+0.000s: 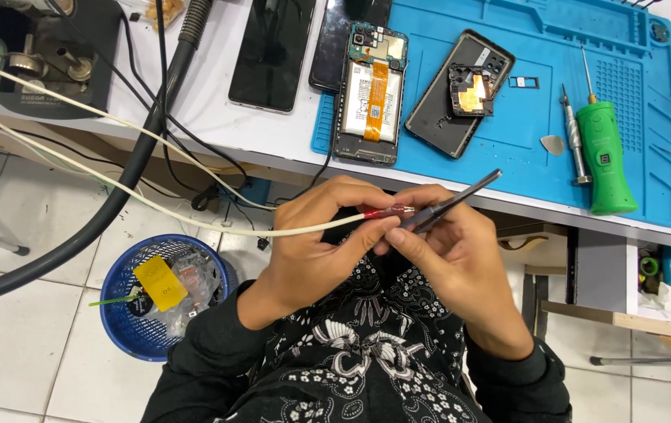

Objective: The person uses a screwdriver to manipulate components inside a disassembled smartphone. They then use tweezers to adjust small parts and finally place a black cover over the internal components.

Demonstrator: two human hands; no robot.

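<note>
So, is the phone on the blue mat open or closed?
Open. The phone lies with its back cover off: battery, orange flex cable and circuit board show. A dark back cover lies beside it on the blue mat.

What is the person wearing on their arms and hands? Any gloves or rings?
No gloves: the left hand and the right hand are both bare, and I can see no rings or watch. Both arms are covered by long black sleeves that end at the wrists with plain dark cuffs. The front of the black top has a white floral, swirly pattern.
</note>
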